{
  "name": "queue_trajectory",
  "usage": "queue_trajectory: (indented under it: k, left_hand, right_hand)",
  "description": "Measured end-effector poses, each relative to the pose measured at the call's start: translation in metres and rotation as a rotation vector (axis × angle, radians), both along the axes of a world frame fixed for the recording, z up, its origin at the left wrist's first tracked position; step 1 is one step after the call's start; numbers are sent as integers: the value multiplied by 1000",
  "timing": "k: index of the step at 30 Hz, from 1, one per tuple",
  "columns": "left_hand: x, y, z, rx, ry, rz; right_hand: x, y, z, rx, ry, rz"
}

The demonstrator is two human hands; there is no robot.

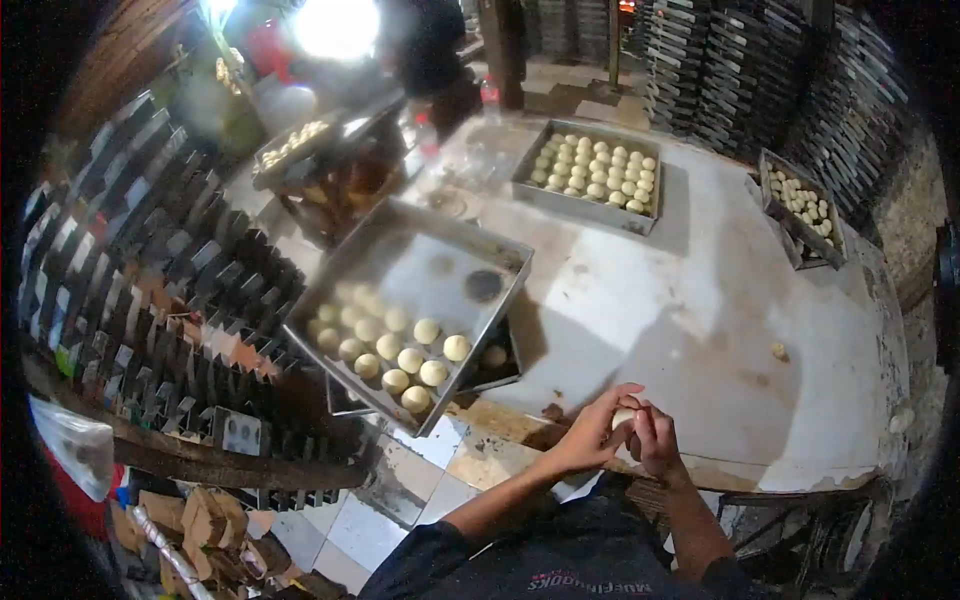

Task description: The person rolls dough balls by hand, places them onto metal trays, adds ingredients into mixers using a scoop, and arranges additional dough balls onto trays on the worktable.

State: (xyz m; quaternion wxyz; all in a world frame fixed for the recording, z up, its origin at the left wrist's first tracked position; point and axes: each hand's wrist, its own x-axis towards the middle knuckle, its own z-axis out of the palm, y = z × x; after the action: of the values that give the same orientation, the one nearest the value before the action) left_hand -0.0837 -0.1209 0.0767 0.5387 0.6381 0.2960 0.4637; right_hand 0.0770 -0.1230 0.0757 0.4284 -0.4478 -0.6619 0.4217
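Observation:
Near the table's front edge, my left hand (pixel 592 432) and my right hand (pixel 657 440) meet around a pale dough ball (pixel 623 416). Fingers of both hands are closed on it, hiding much of its surface. To the left of them a metal tray (pixel 519 262) sits tilted in view, over another tray at the table corner. Its near half holds several round dough balls (pixel 410 360), while bare metal with dark stains shows in its far half. A small dough scrap (pixel 779 351) lies on the table right of my hands.
On the white table (pixel 640 300), a second tray (pixel 640 222) full of dough balls stands at the back. Another tray (pixel 800 248) with dough pieces sits at the right edge. Plastic bottles (pixel 490 100) stand at the far side. Stacked metal trays (pixel 150 270) line the left.

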Motion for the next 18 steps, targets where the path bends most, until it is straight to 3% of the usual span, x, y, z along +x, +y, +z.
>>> queue_trajectory:
  k: [2, 4, 6, 8, 9, 10, 12, 13, 14, 15, 16, 17, 18]
  left_hand:
    - [20, 6, 6, 197, 162, 174]
    - [47, 17, 10, 204, 101, 238]
    - [73, 30, 15, 212, 255, 48]
    - [105, 31, 27, 143, 314, 40]
    - [119, 33, 35, 165, 348, -125]
    - [133, 39, 45, 196, 388, -284]
    - [157, 34, 77, 202, 125, -449]
    - [169, 40, 66, 157, 101, -355]
    - [180, 47, 45, 110, 72, -262]
    - [185, 60, 17, -39, 254, -60]
    - [187, 72, -14, -194, 431, 142]
    - [193, 74, -45, -152, 603, 368]
    - [189, 69, -86, 100, 693, 487]
  right_hand:
    - [22, 2, -9, -4, -75, -78]
    - [45, 10, 19, 132, -179, -102]
    - [73, 18, 31, 264, -284, -124]
    - [108, 26, 31, 490, -400, -210]
    - [133, 33, 28, 613, -459, -226]
    - [168, 47, 21, 643, -453, -220]
    - [224, 73, 2, 430, -353, -537]
    - [235, 79, -10, 431, -337, -536]
    - [243, 84, -22, 362, -149, -635]
    - [253, 89, -32, 291, 33, -725]
    - [276, 92, -66, 344, -156, -524]
    - [287, 85, -102, 251, -215, -426]
    - [302, 72, -150, 174, -340, -353]
